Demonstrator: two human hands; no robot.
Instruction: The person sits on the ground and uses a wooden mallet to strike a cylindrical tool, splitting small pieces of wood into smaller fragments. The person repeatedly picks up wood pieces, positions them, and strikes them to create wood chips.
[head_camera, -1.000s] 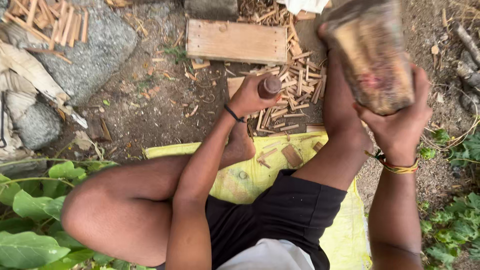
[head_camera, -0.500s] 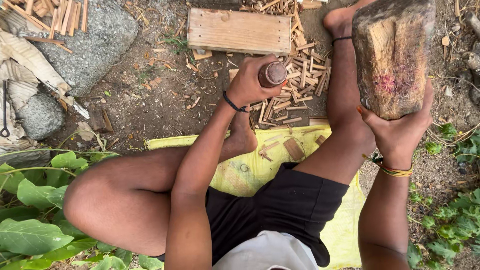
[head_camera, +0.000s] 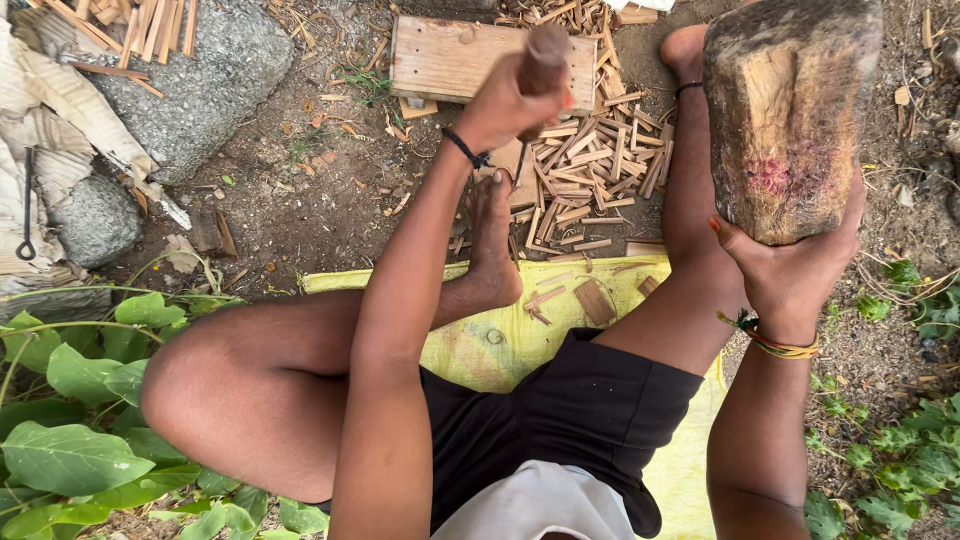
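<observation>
Up high at right, wood block (head_camera: 790, 110) held in right hand (head_camera: 795, 270), fingers clenched round its lower end; long axis runs away from the body, cut face toward camera with a reddish stain. Left hand (head_camera: 510, 100) grips a round wooden handle (head_camera: 545, 60), fingers wrapped tight, handle end pointing at camera. Beneath: flat plank (head_camera: 440, 60), pile of split sticks (head_camera: 590, 170) on dirt, yellow sheet (head_camera: 520, 330) under legs. No containers visible.

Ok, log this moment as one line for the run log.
left hand: grips wooden handle | right hand: holds wood block raised | wood splints on ground
</observation>
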